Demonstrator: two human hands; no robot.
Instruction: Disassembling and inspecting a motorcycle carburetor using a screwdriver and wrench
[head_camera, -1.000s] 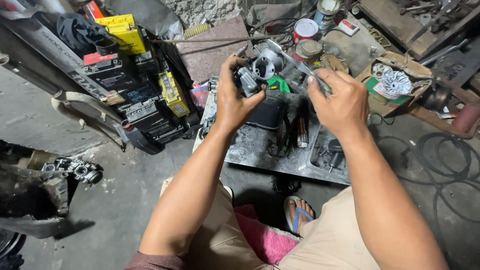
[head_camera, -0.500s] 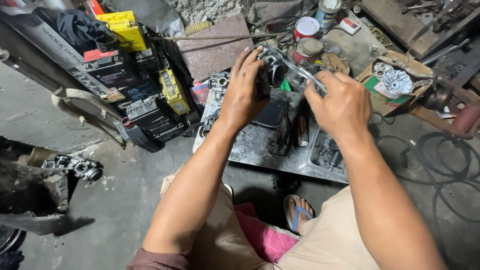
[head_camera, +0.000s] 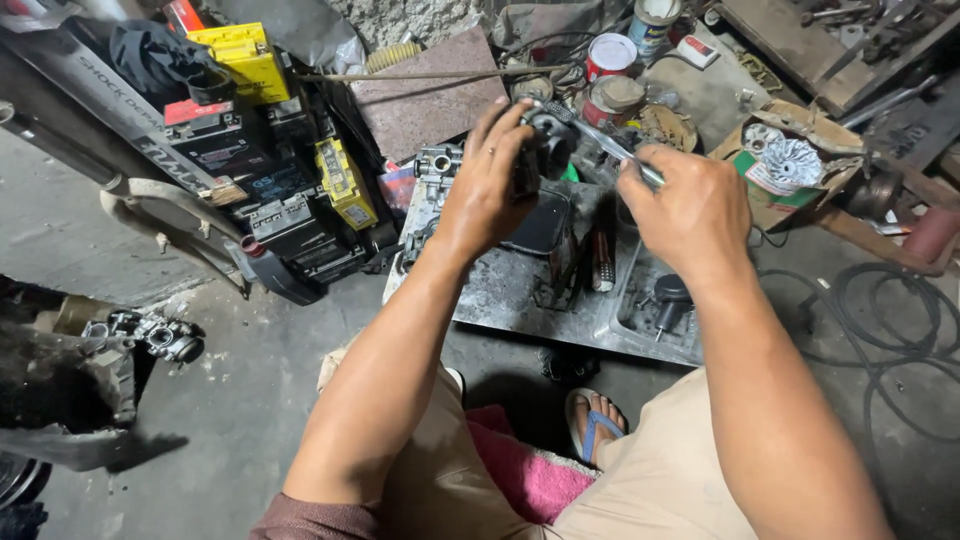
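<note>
A: Cluttered greasy metal work tray sitting on the workshop floor. Left hand clenching a small dark metal carburettor body above it.

B: Right hand gripping a slim steel tool, tip touching it. Likely slipping if it's tilting.

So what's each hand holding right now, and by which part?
Left hand grips a dark metal engine part around its body. Right hand holds a slim metal tool by its handle end.
</note>
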